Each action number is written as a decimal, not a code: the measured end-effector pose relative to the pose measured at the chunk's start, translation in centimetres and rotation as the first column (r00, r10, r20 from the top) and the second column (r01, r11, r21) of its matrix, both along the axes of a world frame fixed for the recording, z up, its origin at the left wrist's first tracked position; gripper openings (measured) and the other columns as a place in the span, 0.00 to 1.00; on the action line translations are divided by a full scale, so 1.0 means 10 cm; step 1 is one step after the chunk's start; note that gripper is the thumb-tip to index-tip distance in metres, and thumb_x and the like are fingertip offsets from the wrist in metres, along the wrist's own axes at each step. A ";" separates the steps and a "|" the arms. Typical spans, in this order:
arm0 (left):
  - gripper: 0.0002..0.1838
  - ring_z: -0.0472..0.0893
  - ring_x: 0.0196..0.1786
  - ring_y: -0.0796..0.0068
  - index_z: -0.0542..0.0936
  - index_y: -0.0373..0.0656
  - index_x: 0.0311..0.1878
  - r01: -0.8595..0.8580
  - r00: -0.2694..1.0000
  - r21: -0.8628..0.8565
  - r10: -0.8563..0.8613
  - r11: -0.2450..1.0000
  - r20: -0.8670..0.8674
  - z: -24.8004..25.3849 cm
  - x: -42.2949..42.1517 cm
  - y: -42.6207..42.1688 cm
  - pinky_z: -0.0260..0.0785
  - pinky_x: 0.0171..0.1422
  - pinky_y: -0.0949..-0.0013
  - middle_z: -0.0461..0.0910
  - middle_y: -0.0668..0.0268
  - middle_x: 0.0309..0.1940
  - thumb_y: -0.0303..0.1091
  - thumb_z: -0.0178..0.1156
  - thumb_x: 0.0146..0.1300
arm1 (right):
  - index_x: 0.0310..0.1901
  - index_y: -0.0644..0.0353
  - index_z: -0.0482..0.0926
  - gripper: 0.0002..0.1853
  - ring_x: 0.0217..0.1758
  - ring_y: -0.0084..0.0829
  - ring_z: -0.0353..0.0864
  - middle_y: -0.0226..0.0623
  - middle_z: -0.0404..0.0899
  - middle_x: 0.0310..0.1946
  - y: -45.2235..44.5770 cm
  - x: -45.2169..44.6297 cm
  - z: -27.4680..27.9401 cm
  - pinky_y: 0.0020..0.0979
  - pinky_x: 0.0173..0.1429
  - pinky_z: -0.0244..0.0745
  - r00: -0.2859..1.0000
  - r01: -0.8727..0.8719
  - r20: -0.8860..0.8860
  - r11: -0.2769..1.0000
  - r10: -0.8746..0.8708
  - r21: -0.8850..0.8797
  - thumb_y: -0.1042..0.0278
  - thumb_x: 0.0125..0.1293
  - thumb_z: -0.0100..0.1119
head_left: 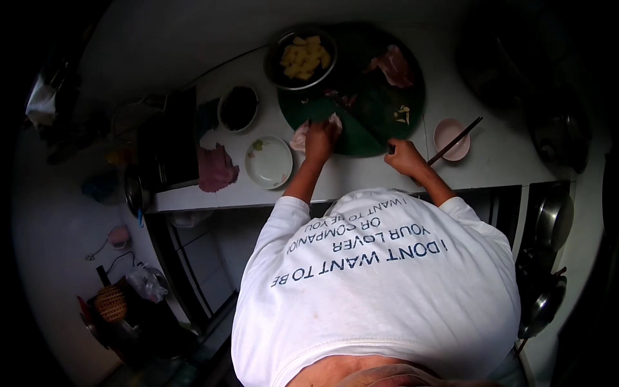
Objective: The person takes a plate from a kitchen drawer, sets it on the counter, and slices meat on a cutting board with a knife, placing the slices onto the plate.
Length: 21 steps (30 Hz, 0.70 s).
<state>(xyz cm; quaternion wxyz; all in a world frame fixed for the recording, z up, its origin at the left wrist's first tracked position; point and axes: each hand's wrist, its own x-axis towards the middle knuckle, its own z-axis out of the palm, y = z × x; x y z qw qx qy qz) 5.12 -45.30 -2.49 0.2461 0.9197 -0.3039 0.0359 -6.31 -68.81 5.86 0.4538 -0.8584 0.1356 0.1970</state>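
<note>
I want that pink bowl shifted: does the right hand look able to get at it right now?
Probably, once freed: bare counter shows between the right hand and the pink bowl. But the hand looks closed on a dark handle, and chopsticks lie across the bowl.

Tabletop (500, 155): pale, seam visible. Round green board (379, 97) sits toward the back. Metal bowl (274, 68) overlaps its left edge in view; can't tell if it's on the board. Further left: small bowl (236, 131), plate (269, 169) nearer the front, cloth (216, 169) just beside plate. Pink bowl (443, 134) right of board.
</note>
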 end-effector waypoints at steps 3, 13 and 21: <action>0.08 0.77 0.40 0.49 0.82 0.40 0.35 -0.076 0.995 -0.027 0.074 0.997 -0.069 0.01 -0.01 -0.06 0.68 0.45 0.52 0.79 0.52 0.33 0.31 0.63 0.52 | 0.37 0.69 0.79 0.13 0.38 0.52 0.81 0.56 0.80 0.32 0.03 -0.04 0.04 0.42 0.41 0.75 0.994 -0.080 0.070 0.994 0.085 -0.068 0.71 0.50 0.56; 0.05 0.77 0.38 0.47 0.82 0.35 0.27 -0.180 0.980 -0.068 0.184 0.981 0.073 -0.33 0.02 -0.08 0.69 0.44 0.53 0.78 0.50 0.31 0.26 0.63 0.44 | 0.39 0.68 0.76 0.13 0.42 0.56 0.79 0.59 0.79 0.35 0.16 -0.03 0.12 0.49 0.48 0.75 0.979 -0.199 -0.014 0.950 0.201 -0.239 0.71 0.52 0.57; 0.09 0.77 0.39 0.46 0.82 0.37 0.33 -0.098 0.995 -0.034 0.098 0.995 -0.027 -0.48 0.14 -0.09 0.69 0.45 0.52 0.79 0.49 0.33 0.25 0.60 0.45 | 0.39 0.69 0.76 0.13 0.43 0.56 0.80 0.59 0.79 0.36 0.18 0.08 0.00 0.47 0.48 0.75 0.973 -0.225 -0.113 0.938 0.202 -0.264 0.71 0.53 0.57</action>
